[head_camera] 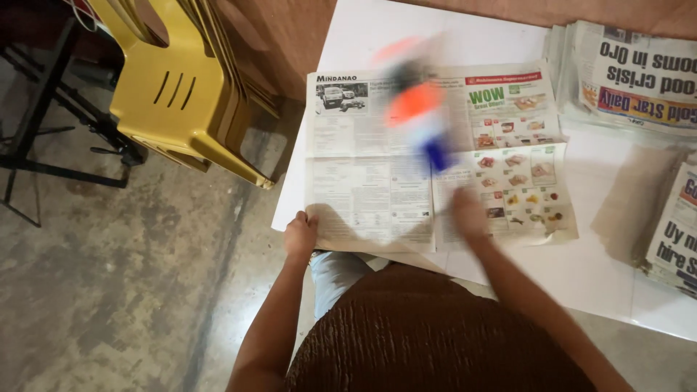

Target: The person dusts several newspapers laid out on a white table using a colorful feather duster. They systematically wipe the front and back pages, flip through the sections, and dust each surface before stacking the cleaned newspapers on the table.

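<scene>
An open newspaper sheet [377,181] lies spread on a white board [406,36]. My left hand [300,236] grips the sheet's near left corner, fingers curled over the edge. My right hand [468,212] is motion-blurred above the sheet's lower middle; whether it holds anything cannot be told. A blurred orange, white and blue object [420,116] hovers over the centre fold beyond the right hand; its shape is smeared and I cannot tell what it is.
A stack of folded newspapers [632,72] sits at the far right, another pile [675,232] at the right edge. Stacked yellow plastic chairs [174,87] stand to the left on the concrete floor [131,276]. A black metal stand [43,116] is further left.
</scene>
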